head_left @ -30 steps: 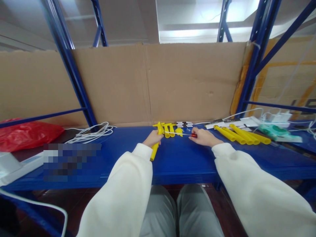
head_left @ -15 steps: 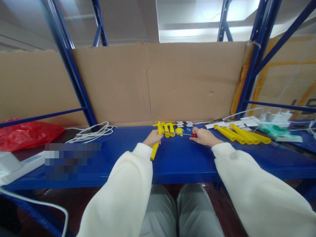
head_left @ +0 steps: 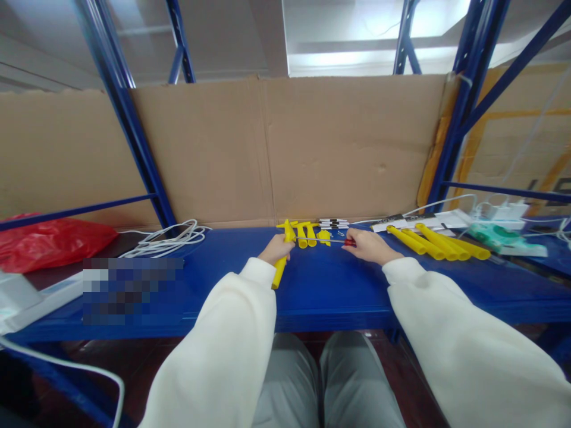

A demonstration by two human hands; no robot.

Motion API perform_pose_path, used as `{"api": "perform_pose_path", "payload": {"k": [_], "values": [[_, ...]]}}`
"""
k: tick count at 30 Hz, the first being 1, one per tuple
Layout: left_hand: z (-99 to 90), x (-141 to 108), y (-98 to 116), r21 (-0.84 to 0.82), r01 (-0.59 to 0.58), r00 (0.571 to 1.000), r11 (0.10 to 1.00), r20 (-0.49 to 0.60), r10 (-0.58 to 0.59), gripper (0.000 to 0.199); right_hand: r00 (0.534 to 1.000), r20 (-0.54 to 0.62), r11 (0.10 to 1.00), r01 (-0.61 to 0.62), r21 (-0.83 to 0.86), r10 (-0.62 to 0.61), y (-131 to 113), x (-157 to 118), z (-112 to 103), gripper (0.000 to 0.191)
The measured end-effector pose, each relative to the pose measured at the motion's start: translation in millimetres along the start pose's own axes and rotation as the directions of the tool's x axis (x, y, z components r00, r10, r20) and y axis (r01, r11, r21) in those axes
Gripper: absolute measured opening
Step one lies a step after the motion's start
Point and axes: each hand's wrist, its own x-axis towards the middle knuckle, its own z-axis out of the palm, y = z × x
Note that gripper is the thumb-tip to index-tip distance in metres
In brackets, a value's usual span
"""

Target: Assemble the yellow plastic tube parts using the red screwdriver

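Note:
My left hand (head_left: pixel 277 249) is closed around a yellow plastic tube-shaped part (head_left: pixel 279 274), whose wider head shows above my fingers. In my right hand (head_left: pixel 366 245) is a screwdriver (head_left: pixel 350 242) with a red handle. Its thin metal shaft points left and meets the head of the yellow part, or comes very close to it; the exact contact is too small to make out. Just behind the shaft lie several smaller yellow parts (head_left: pixel 311 234) and a few tiny screws (head_left: pixel 341 233). My fingers hide most of the handle and the middle of the yellow part.
Several yellow tubes (head_left: pixel 437 244) lie on the blue table (head_left: pixel 330 297) at the right, by a green and white packet (head_left: pixel 502 238). Small white-and-black pieces (head_left: pixel 333 224) sit along the cardboard (head_left: pixel 352 148). At left are a coiled white cable (head_left: pixel 172 239) and a red bag (head_left: pixel 62 241).
Hardly anything differs. The screwdriver's handle and my right fingers have shifted very slightly; my left hand keeps the yellow part in place.

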Motion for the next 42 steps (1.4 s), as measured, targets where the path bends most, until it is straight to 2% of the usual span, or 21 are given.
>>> {"api": "perform_pose_path", "payload": {"k": [5,9,12,15,18,23,27,31,37,42], "values": [[0.7,0,1,0.028,0.015,1.0,1.0,0.02,-0.015,0.016,0.994,0.064,0.994,-0.087,0.07,0.083,-3,-2,-2,0.03],[0.1,-2,3,0.035,0.011,1.0,0.999,0.018,-0.012,0.019,0.995,0.095,0.994,-0.044,0.097,0.035,-3,0,0,0.027],[-0.1,-2,3,0.035,0.015,1.0,0.999,0.015,-0.016,0.02,0.998,0.051,0.997,0.022,0.076,-0.026,1,3,4,0.022],[0.0,-2,3,0.041,0.02,1.0,0.999,0.02,-0.021,0.021,0.999,0.048,0.998,0.017,0.063,-0.02,5,5,6,0.015],[0.1,-2,3,0.044,0.021,1.0,0.999,0.021,-0.022,0.022,0.996,0.082,0.997,-0.029,0.066,0.024,6,4,7,0.019],[-0.3,-2,3,0.043,0.013,1.0,0.999,0.019,-0.014,0.021,0.996,0.067,0.99,-0.067,0.125,0.059,2,1,5,0.027],[-0.3,-3,3,0.043,0.012,1.0,0.999,0.019,-0.013,0.02,0.997,0.08,0.995,-0.018,0.099,0.01,2,3,6,0.031],[0.3,-2,3,0.043,0.014,1.0,0.999,0.023,-0.015,0.022,0.999,0.02,0.998,0.032,0.059,-0.034,6,5,8,0.02],[1.2,-2,3,0.038,0.02,1.0,0.999,0.02,-0.021,0.02,0.996,0.067,0.998,-0.059,0.02,0.058,5,1,3,0.017],[0.9,-3,4,0.047,0.022,0.999,0.999,0.023,-0.023,0.019,0.995,0.072,0.997,-0.075,0.029,0.073,2,0,0,0.016]]}}
